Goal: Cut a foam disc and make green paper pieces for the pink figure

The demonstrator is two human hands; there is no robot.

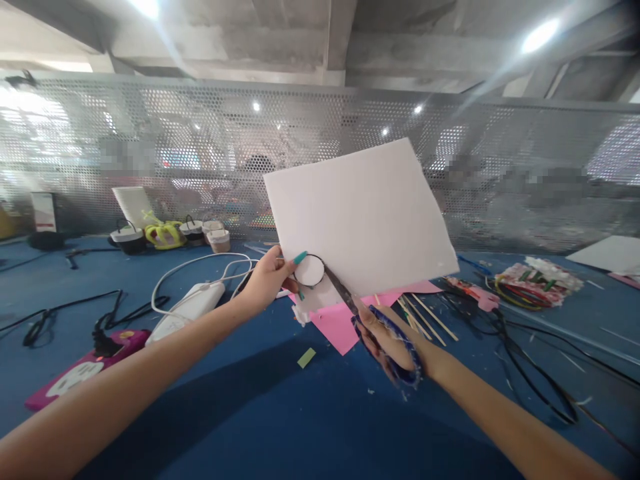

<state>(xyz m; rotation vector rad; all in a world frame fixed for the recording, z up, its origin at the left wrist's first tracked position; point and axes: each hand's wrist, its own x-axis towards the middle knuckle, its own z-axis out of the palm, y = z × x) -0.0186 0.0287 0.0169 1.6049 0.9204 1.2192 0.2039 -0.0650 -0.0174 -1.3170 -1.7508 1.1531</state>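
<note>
White sheet (pixel 365 213) is pinched at its lower left corner by the left hand (pixel 267 277), thumb in front with a teal nail showing, fingers closed behind it. It is held up off the bench, tilted, in the middle of the view. Just beside that thumb a circle (pixel 309 271) is outlined in dark line on the sheet.

The right hand (pixel 390 340) is clenched through the blue handles of a pair of scissors (pixel 345 293). The blades point up and to the left, and their tips meet the circle's right edge. By the look of it, the step in hand is cutting around that outline, with most of the curve uncut. Following so tight a curve calls for short bites of the blades while the left hand turns the sheet into them.

Below the hands a pink sheet (pixel 340 327) lies flat on the blue bench (pixel 300 427), with thin wooden sticks (pixel 425 313) just to its right and a small green scrap (pixel 307 357) near its lower edge. Further left lie a white corded device (pixel 190 307) and a pink board (pixel 75 373). To the right are black cables (pixel 525 360) and a bundle of coloured wires (pixel 530 280). Small pots (pixel 210 233) stand at the back against a perforated metal screen (pixel 150 133).
</note>
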